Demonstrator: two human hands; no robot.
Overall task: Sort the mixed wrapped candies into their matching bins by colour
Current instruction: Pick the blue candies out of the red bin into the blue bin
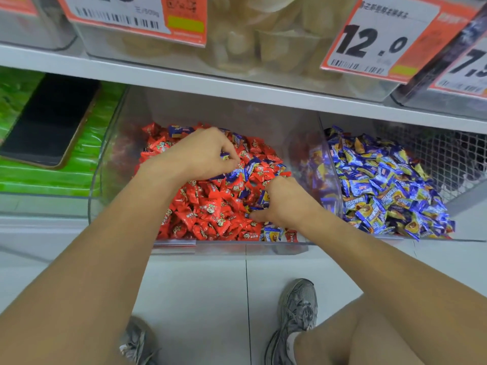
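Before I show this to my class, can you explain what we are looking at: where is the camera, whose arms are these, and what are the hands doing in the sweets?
There is one picture, taken by a camera worn on a person's head, looking down at their own arms and shoes. No machine is involved. Both hands reach into a clear bin of red candies with some blue candies mixed in. The left hand pinches a blue-wrapped candy; the right hand has its fingers curled round others low in the pile. The bin to the right holds only blue candies, so the strays probably belong there. A dark phone lies on green packets to the left.
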